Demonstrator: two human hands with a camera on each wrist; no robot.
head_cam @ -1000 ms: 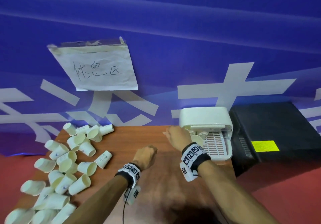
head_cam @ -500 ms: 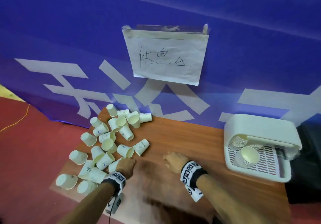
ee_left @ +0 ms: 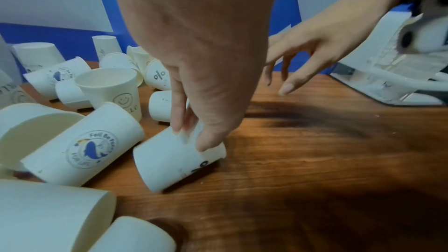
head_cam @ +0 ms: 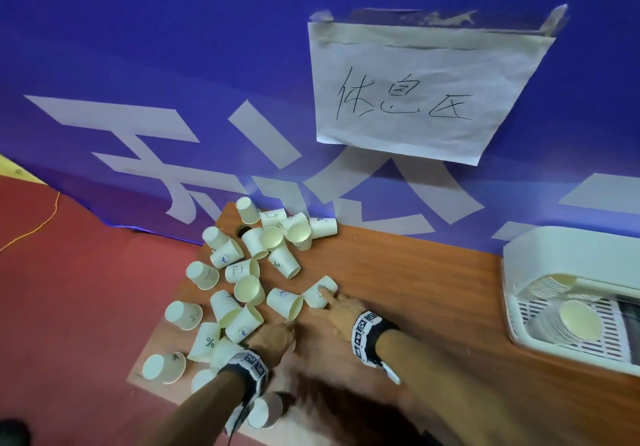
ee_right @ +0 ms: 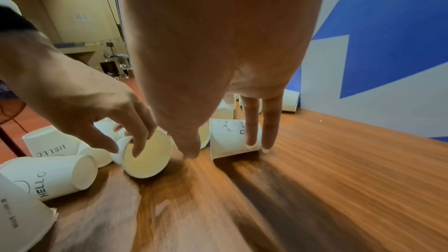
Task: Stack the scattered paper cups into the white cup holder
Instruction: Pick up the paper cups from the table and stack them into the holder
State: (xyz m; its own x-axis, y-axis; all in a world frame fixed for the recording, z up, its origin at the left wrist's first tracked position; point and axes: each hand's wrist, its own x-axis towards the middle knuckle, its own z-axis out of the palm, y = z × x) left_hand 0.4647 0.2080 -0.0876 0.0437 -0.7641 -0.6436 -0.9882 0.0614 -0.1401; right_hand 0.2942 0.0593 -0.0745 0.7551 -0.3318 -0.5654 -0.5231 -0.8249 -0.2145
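Several white paper cups (head_cam: 249,290) lie scattered over the left end of the wooden table (head_cam: 433,290). My left hand (head_cam: 287,324) pinches the rim of one lying cup (head_cam: 282,300), thumb outside and fingers curled over the edge (ee_right: 135,150); the left wrist view shows that cup (ee_left: 169,162) under the hand (ee_left: 191,137). My right hand (head_cam: 332,302) reaches with straight fingers (ee_right: 252,131) over a bear-print cup (ee_right: 227,137) and touches it, thumb on the near side. The white cup holder (head_cam: 554,251) stands at the right with a stack of cups (head_cam: 575,317) lying inside.
A blue banner wall with a taped paper sign (head_cam: 415,92) backs the table. Red floor lies past the table's left edge. One cup (head_cam: 266,411) sits near the front edge under my left forearm. A small round hole (head_cam: 242,229) shows among the far cups.
The view has swung left. Both hands moved left from the table's middle into the cup pile; the left now pinches a cup's rim and the right hand's fingers have reached a cup.
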